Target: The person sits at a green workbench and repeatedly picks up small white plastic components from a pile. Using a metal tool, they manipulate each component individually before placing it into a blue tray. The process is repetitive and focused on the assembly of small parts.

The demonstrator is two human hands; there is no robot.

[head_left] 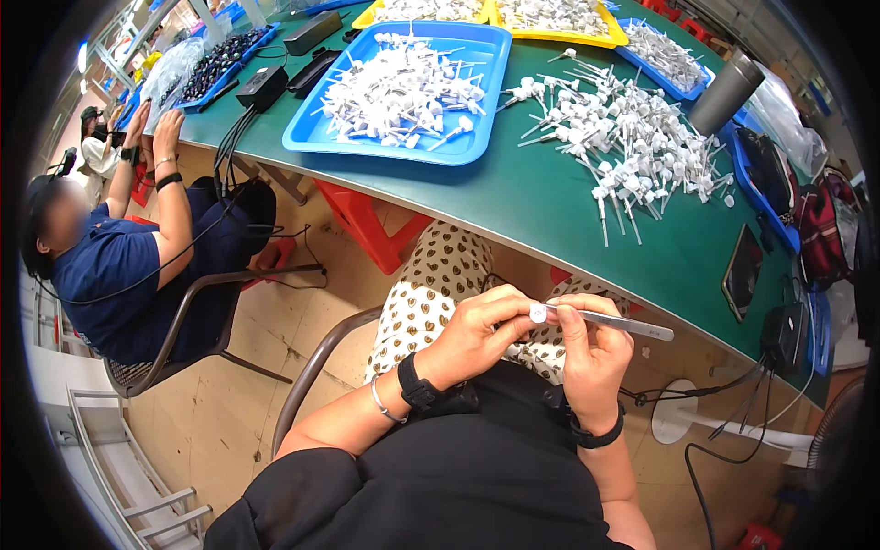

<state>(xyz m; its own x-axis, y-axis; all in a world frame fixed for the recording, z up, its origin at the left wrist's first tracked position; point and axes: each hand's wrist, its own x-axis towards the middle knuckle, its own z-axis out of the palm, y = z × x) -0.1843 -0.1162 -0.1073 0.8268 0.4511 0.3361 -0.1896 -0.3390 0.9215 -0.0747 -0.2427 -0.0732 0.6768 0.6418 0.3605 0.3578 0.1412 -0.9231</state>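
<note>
Over my lap, just off the table's near edge, my two hands meet. Between the fingertips of my left hand (490, 328) is a small white plastic piece (538, 313) with a round face. My right hand (591, 353) pinches a pair of metal tweezers (632, 324), whose broad end points right. The tweezers' tips are by the white piece; fingers hide whether they touch it. Ahead, a blue tray (385, 154) holds many white plastic pieces with thin stems. A loose heap of similar white pieces (623, 128) lies to its right on the green table (541, 206).
Yellow trays (573, 38) of white pieces stand at the back. A grey cylinder (729, 92) leans at the right, near a phone (742, 270) and a black adapter with cables (785, 335). At the left sits another person (137, 266), with both hands raised by the table.
</note>
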